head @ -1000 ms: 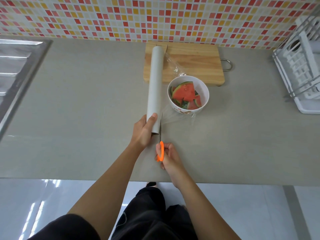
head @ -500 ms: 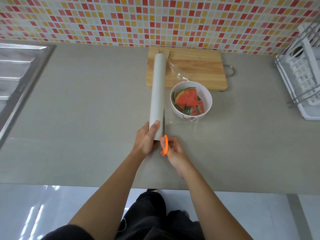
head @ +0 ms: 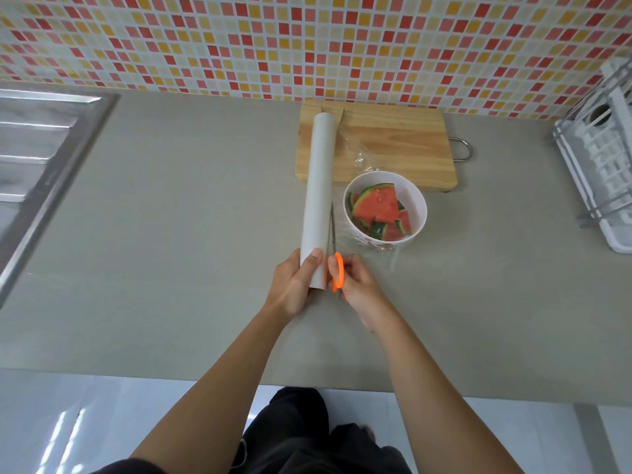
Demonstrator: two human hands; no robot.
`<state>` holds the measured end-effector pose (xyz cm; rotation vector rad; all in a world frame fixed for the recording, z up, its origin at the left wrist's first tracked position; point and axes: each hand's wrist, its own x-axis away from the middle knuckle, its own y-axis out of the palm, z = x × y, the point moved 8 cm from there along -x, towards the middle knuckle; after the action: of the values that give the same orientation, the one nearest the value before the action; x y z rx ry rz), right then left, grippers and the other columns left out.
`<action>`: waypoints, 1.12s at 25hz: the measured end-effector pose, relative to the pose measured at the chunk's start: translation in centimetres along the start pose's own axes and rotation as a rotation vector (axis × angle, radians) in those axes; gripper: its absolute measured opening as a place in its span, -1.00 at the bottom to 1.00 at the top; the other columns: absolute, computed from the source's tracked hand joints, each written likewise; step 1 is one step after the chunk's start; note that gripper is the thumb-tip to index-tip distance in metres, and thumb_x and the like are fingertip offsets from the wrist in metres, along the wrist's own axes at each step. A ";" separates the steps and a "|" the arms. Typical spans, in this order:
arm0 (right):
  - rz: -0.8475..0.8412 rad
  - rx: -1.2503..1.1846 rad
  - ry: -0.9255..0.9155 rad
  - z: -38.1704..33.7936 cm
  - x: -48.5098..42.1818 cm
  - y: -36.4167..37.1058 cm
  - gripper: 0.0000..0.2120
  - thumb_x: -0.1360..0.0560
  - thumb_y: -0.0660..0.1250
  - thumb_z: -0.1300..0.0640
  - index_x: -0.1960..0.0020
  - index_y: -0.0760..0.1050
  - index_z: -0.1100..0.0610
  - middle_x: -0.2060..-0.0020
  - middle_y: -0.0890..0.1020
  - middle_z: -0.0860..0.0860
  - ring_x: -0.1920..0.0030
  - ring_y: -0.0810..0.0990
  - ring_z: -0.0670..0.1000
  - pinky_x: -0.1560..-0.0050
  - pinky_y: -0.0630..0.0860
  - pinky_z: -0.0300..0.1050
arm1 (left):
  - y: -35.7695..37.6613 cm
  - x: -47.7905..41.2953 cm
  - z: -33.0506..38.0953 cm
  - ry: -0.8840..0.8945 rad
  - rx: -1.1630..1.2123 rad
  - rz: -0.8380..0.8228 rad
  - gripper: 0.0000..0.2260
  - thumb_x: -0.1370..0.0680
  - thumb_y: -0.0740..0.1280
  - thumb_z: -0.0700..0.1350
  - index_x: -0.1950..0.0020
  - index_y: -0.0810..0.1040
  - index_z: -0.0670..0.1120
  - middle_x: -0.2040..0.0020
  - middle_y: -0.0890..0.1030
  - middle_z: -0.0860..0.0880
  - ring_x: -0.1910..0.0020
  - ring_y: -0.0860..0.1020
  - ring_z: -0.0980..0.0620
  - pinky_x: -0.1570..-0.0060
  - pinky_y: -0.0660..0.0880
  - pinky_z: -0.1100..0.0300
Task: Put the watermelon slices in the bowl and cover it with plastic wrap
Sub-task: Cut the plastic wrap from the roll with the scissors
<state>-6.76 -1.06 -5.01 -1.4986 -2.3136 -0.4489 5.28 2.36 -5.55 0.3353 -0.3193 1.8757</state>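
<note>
A white bowl (head: 419, 200) on the grey counter holds several watermelon slices (head: 378, 206). Clear plastic wrap (head: 359, 159) stretches from a long white roll (head: 319, 186) over the bowl and down to the counter in front of it. The roll lies lengthwise, its far end on the wooden cutting board (head: 393, 145). My left hand (head: 294, 285) grips the roll's near end. My right hand (head: 359, 285) holds orange-handled scissors (head: 337, 268), whose blades point away from me along the roll's right side, in the film between roll and bowl.
A steel sink drainboard (head: 41, 159) lies at the far left. A white dish rack (head: 605, 165) stands at the right edge. A mosaic-tiled wall runs behind the counter. The counter's front edge is just below my forearms.
My right hand has pushed the scissors forward along the roll, closer to my left hand. The left hand keeps its grip on the roll.
</note>
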 end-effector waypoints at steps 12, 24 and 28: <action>0.007 -0.008 -0.047 -1.2 -1.4 0.4 -0.78 -0.47 0.29 -0.08 0.14 0.38 0.06 0.29 0.51 -0.07 0.35 0.51 -0.30 0.32 0.41 -0.45 | -0.1 0.1 0.6 0.030 0.039 -0.046 -0.74 -0.49 0.25 0.17 0.09 0.59 0.02 0.32 0.65 0.15 0.33 0.60 0.19 0.41 0.44 0.38; 0.010 0.016 0.137 1.6 1.2 0.6 -0.75 -0.48 0.25 -0.19 0.11 0.41 0.00 0.28 0.53 -0.11 0.36 0.51 -0.22 0.41 0.30 -0.30 | -1.3 -0.1 0.0 -0.028 0.051 -0.034 -0.69 -0.47 0.25 0.19 0.20 0.53 -0.05 0.39 0.61 0.12 0.40 0.57 0.17 0.45 0.43 0.39; -0.021 0.032 0.088 -1.0 -0.7 1.1 -0.68 -0.50 0.20 -0.21 0.14 0.39 0.06 0.37 0.55 -0.14 0.35 0.47 -0.16 0.37 0.23 -0.23 | -1.0 0.1 0.5 0.017 0.040 -0.060 -0.71 -0.51 0.23 0.14 0.16 0.56 -0.05 0.38 0.62 0.11 0.43 0.55 0.18 0.48 0.38 0.42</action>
<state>-5.41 -1.67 -4.34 -1.4127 -2.2596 -0.4706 6.28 2.55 -4.99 0.3519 -0.2573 1.8269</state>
